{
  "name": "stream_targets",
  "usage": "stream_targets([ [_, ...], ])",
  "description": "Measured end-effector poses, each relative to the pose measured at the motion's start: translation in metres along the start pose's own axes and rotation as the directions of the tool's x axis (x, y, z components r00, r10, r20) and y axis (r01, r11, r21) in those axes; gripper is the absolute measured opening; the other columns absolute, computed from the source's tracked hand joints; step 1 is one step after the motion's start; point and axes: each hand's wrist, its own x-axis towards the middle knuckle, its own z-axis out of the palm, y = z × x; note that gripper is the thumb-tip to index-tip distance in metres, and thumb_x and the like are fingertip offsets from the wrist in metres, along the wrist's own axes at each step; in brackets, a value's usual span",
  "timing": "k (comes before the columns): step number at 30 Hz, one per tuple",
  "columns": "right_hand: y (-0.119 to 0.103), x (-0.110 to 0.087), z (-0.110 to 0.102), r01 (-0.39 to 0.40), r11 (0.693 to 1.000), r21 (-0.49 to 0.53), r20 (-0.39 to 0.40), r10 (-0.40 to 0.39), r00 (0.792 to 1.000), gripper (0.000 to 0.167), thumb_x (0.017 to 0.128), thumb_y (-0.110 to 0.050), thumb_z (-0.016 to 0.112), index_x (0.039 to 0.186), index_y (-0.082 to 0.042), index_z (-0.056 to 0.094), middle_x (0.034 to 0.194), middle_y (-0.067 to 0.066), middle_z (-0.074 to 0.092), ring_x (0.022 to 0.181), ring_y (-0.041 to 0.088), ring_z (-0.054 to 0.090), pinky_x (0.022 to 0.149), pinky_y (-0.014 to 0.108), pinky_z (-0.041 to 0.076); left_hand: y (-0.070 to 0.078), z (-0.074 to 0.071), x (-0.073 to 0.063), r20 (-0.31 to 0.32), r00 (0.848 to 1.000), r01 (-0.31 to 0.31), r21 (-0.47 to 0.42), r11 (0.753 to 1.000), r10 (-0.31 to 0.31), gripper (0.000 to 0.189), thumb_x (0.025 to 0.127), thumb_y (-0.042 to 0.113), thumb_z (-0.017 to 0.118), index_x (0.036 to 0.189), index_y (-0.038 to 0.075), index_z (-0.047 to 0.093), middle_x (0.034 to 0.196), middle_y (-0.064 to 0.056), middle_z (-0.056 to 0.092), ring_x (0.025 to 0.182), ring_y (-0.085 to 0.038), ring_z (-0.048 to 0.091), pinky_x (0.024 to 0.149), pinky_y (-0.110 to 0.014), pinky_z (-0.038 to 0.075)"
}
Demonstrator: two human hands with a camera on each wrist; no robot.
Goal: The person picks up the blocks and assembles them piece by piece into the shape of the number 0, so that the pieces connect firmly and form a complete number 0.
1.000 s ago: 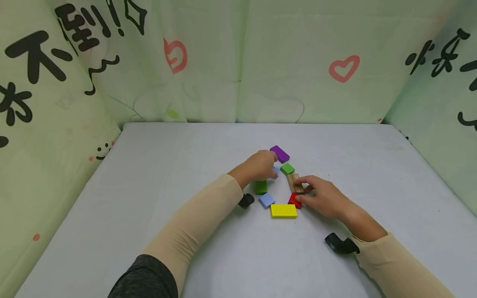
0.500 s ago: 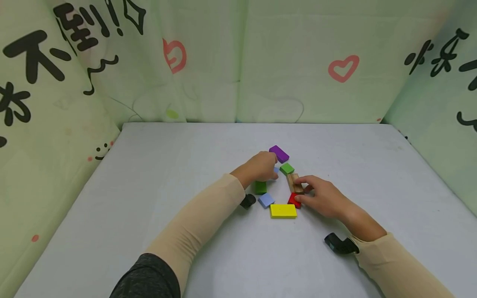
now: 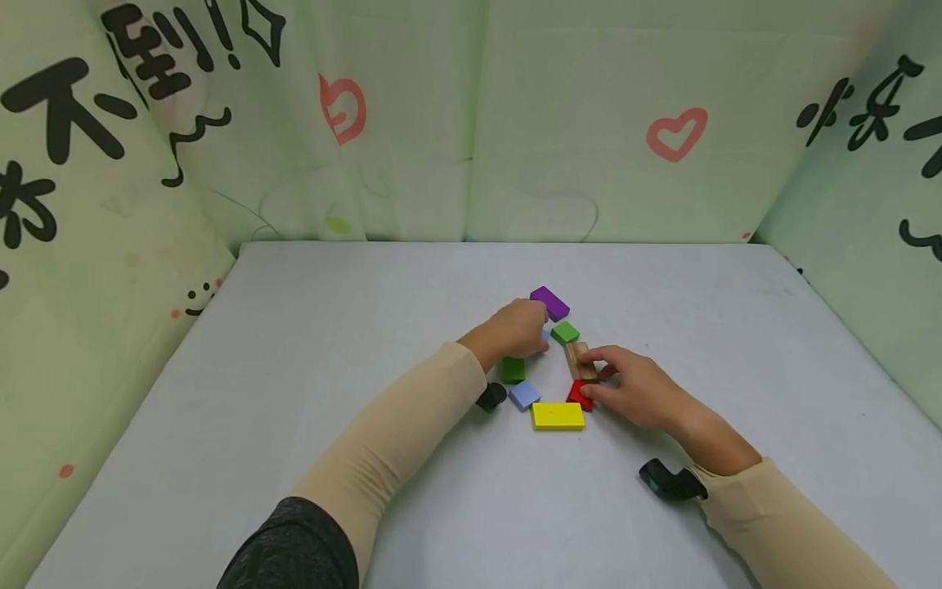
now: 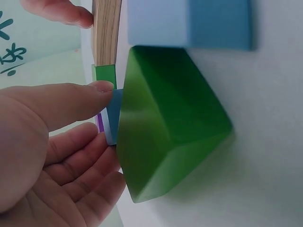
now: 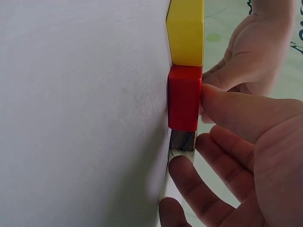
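Observation:
In the head view, my left hand (image 3: 515, 327) is at the far left part of a ring of coloured blocks. Its thumb and fingers pinch a light blue block (image 4: 113, 116), mostly hidden from the head camera. My right hand (image 3: 636, 388) is on the ring's right side, its thumb at the red block (image 5: 184, 97) and its forefinger at the wooden block (image 3: 580, 360). A small green block (image 3: 565, 332) lies beyond the wooden one, and a purple block (image 3: 549, 303) is at the far end. A larger green block (image 4: 175, 113) sits beside the left hand.
A second light blue block (image 3: 525, 396) and a yellow block (image 3: 558, 416) form the near part of the ring. The white table (image 3: 353, 303) is bordered by pale green printed curtains (image 3: 574, 123). Black wrist cameras (image 3: 671, 480) sit close to the tabletop.
Both hands and the blocks hold nearly the same places. The whole head view has shifted very slightly.

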Motion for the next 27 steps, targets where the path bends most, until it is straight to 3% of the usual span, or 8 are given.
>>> stream_targets([
  [6,0.0005,-0.0001,-0.0002,0.001,1.0,0.002,0.0,-0.001,1.0,0.049,0.093,-0.02,0.071,0.136,-0.002,0.056,0.122,0.019,0.061,0.104,0.033,0.058,0.088,0.049,0.053,0.0007,0.0,0.0007,0.004,1.0,0.011,0.001,1.0,-0.011,0.046,0.097,0.027,0.069,0.137,0.008,0.059,0.127,-0.004,0.064,0.092,-0.014,0.055,0.086,-0.022,0.051],
  [15,0.0,-0.0002,-0.0001,0.002,1.0,0.011,0.0,-0.002,1.0,0.049,0.093,-0.02,0.072,0.135,-0.002,0.056,0.121,0.019,0.061,0.104,0.033,0.058,0.088,0.049,0.053,0.0015,-0.0019,-0.0001,0.003,0.999,0.038,-0.034,0.999,-0.038,0.046,0.096,0.026,0.07,0.137,0.009,0.059,0.126,-0.005,0.063,0.088,-0.015,0.056,0.07,-0.018,0.05],
  [27,0.0,0.0002,0.0002,-0.008,1.0,0.005,0.007,0.008,1.0,0.05,0.093,-0.021,0.072,0.136,-0.002,0.055,0.122,0.02,0.061,0.104,0.033,0.058,0.088,0.049,0.053,-0.0019,-0.003,0.0,-0.009,0.999,0.045,-0.033,0.998,-0.046,0.047,0.096,0.027,0.07,0.139,0.01,0.059,0.13,-0.005,0.062,0.092,-0.015,0.055,0.084,-0.022,0.053],
])
